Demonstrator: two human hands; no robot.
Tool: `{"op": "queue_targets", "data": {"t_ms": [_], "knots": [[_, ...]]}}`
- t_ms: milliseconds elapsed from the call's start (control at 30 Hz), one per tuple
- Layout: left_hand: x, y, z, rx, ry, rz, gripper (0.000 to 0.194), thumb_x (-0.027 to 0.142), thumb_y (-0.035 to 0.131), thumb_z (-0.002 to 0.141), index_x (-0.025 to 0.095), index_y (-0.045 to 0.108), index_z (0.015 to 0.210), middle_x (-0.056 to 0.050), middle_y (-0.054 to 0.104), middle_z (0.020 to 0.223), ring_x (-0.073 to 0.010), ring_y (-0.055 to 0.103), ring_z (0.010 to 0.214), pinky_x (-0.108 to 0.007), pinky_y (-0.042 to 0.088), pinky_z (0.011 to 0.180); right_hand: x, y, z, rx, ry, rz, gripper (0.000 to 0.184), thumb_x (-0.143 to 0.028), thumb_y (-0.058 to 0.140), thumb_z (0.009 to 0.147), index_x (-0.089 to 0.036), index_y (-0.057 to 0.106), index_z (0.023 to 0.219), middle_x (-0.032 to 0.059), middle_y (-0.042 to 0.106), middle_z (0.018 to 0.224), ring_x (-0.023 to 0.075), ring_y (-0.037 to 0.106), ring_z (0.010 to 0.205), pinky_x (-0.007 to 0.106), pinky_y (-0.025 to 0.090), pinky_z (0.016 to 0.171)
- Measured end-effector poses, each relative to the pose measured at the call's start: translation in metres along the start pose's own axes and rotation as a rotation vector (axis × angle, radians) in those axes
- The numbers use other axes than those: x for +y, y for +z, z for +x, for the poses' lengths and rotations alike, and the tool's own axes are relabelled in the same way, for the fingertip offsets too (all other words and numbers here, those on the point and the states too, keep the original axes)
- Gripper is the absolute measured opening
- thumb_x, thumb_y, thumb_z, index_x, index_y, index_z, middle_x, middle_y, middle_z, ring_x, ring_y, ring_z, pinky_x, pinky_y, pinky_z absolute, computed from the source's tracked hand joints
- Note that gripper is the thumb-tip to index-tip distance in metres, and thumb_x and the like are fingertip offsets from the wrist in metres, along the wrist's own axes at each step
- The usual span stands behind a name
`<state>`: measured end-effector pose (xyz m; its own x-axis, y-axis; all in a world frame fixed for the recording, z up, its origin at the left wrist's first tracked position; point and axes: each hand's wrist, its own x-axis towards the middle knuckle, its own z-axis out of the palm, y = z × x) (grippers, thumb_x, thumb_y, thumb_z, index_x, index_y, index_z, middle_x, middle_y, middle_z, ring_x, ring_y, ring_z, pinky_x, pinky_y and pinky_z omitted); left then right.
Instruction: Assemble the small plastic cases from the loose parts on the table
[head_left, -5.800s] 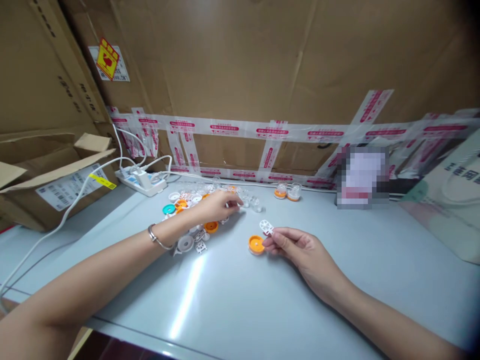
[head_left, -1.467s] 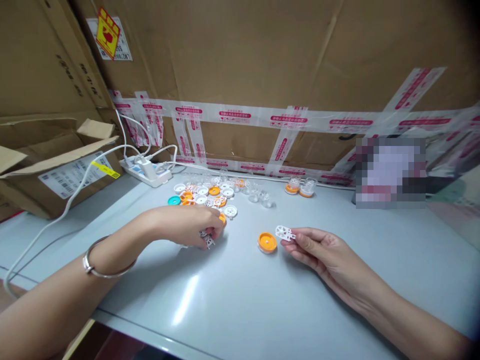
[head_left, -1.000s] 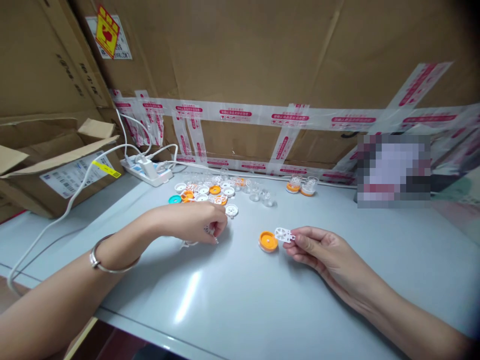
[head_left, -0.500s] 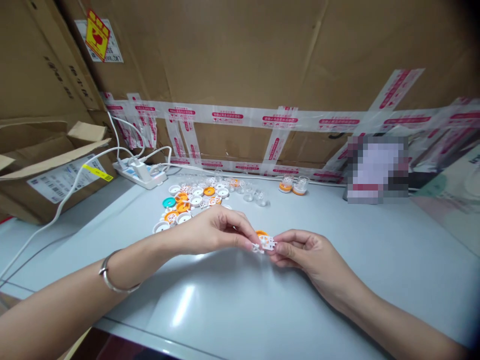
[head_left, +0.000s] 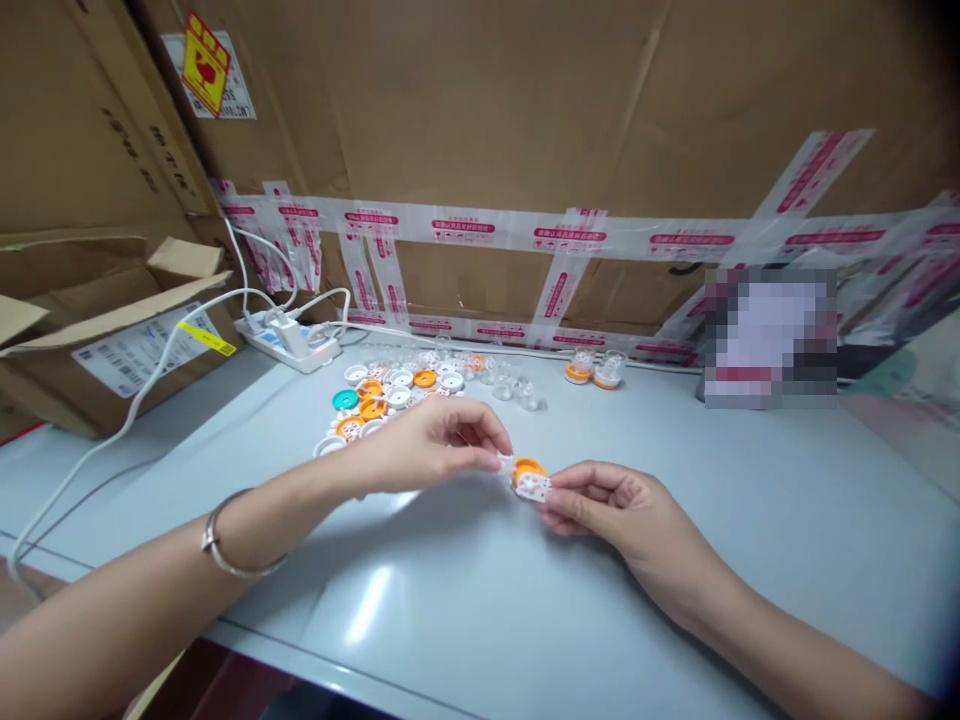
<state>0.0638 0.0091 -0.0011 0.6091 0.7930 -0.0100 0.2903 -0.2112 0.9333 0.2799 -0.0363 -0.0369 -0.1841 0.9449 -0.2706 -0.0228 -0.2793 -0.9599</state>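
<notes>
Small white pc [head_left: 506, 463] is pinched btwn thumb and index of L hand [head_left: 442, 445]; fingertips closed on it, other fingers curled, shape mostly hidden & blurred. White openwork pc [head_left: 534, 487] is gripped at its R end btwn thumb and fingers of R hand [head_left: 611, 500], tips shut on it; rounded end points L, away from fingertips, over near side of orange disc [head_left: 529, 466]. Contact btwn pc and disc can't be told.

Orange disc is seen btwn both hands, mid-desk [head_left: 450, 610], just R of L fingertips and just beyond R fingertips, toward far edge. Small white pc is held beside disc's L side; touching or apart unclear.

Loose white & orange discs are spread beyond L hand, toward far edge, w/ teal disc [head_left: 346, 400] at their L side; clear caps [head_left: 517, 390] lie at their R. Two orange-based units w/ clear tops [head_left: 607, 372] are set side by side near far edge, R of caps. Power strip [head_left: 300, 355] is placed near far L corner, beside open carton [head_left: 150, 350].
</notes>
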Motion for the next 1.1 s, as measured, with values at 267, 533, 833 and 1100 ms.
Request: {"op": "queue_targets", "data": {"t_ms": [267, 533, 833, 1100], "knots": [[-0.02, -0.057, -0.001, -0.248, -0.162, 0.356, 0.013, 0.024, 0.063, 0.075, 0.015, 0.064, 0.085, -0.004, 0.066, 0.081, -0.0128, 0.061, 0.075, -0.02, 0.045, 0.064, -0.002, -0.003, 0.004, 0.073, -0.014, 0.032, 0.026, -0.033, 0.081, 0.057, -0.015, 0.069, 0.07, 0.0052, 0.073, 0.069, 0.0135, 0.066, 0.061, 0.022, 0.054, 0.062], [-0.02, -0.041, 0.003, -0.188, -0.036, 0.577, 0.014, 0.02, 0.058, 0.077, 0.016, 0.066, 0.088, -0.003, 0.067, 0.083, -0.0125, 0.059, 0.073, -0.021, 0.043, 0.063, 0.002, -0.008, 0.004, 0.057, -0.031, 0.024, 0.024, -0.033, 0.079, 0.061, -0.016, 0.07, 0.073, 0.0051, 0.073, 0.072, 0.0144, 0.067, 0.065, 0.022, 0.054, 0.064], [-0.022, -0.048, 0.004, -0.157, 0.005, 0.603, 0.016, 0.016, 0.056, 0.077, 0.016, 0.066, 0.09, -0.004, 0.067, 0.084, -0.0125, 0.06, 0.074, -0.021, 0.043, 0.064, 0.005, -0.011, 0.008, 0.074, -0.045, 0.027, 0.025, -0.034, 0.078, 0.062, -0.015, 0.069, 0.076, 0.0055, 0.072, 0.072, 0.0155, 0.067, 0.066, 0.023, 0.055, 0.063], [-0.023, -0.053, 0.005, -0.062, 0.02, 0.692, 0.014, 0.016, 0.056, 0.078, 0.016, 0.066, 0.088, -0.002, 0.068, 0.082, -0.0114, 0.06, 0.071, -0.02, 0.043, 0.062, 0.008, -0.016, 0.01, 0.061, -0.042, 0.025, 0.022, -0.033, 0.077, 0.066, -0.016, 0.069, 0.077, 0.0032, 0.072, 0.07, 0.0131, 0.067, 0.065, 0.02, 0.054, 0.063]]}}
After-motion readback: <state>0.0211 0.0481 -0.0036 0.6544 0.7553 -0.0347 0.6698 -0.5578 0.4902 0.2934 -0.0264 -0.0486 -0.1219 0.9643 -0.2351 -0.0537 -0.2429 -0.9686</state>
